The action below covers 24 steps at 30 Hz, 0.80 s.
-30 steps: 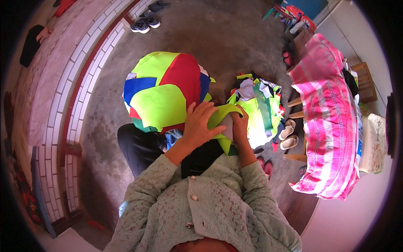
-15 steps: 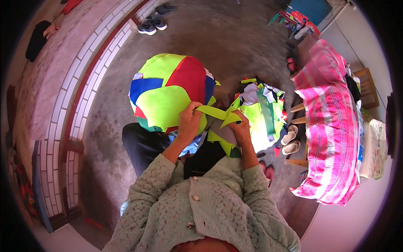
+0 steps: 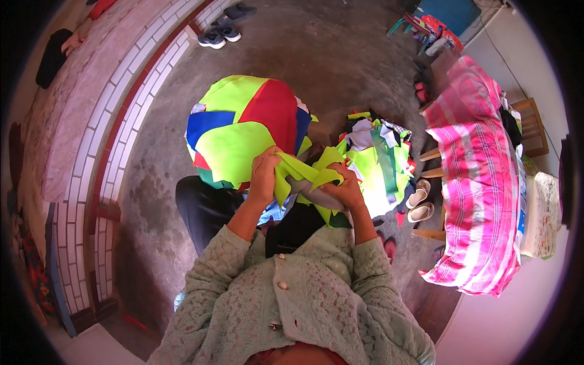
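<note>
Over my lap, my left hand (image 3: 265,173) and my right hand (image 3: 344,185) are closed on yellow-green fabric scraps (image 3: 299,167) stretched between them. Grey fabric (image 3: 316,196) hangs below, among more yellow-green pieces. Just beyond my left hand stands a large rounded bundle (image 3: 236,145) covered in yellow-green, red and blue cloth patches. To the right of my right hand lies a heap of cut cloth scraps (image 3: 382,159) in yellow-green, grey, green and white. Whether the stretched piece is one scrap or several, I cannot tell.
A pink plaid cloth (image 3: 476,201) covers a wooden-legged bench at the right. Beige shoes (image 3: 420,202) sit beside it. Dark sneakers (image 3: 219,36) stand at the far left, along a white-tiled ledge (image 3: 91,164). Packages (image 3: 439,33) and a blue board (image 3: 453,18) are at the far right.
The strip stretched between my hands has bunched and folded, with a flap now hanging from my left hand. My left hand has shifted slightly left and its grip has turned.
</note>
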Available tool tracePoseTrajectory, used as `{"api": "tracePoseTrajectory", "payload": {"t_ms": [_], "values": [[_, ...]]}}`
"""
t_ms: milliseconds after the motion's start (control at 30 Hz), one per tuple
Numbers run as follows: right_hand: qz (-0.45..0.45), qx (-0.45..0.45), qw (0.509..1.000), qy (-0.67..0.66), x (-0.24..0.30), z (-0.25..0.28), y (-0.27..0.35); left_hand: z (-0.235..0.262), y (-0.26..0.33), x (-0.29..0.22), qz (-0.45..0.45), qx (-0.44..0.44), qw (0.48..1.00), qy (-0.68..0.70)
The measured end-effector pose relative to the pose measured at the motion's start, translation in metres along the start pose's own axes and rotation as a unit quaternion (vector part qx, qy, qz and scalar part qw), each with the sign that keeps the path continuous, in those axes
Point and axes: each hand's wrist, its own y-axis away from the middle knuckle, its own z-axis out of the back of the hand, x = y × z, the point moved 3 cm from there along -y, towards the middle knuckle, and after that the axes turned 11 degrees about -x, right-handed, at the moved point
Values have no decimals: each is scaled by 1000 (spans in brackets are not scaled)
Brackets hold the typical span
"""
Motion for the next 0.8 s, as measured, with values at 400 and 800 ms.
{"api": "tracePoseTrajectory", "payload": {"t_ms": [400, 800], "values": [[25, -27, 999, -3, 11, -2, 4, -20, -1, -29, -68, 123, 990, -27], [53, -49, 994, 81, 14, -2, 9, -27, 14, -48, -177, 125, 976, -12]]}}
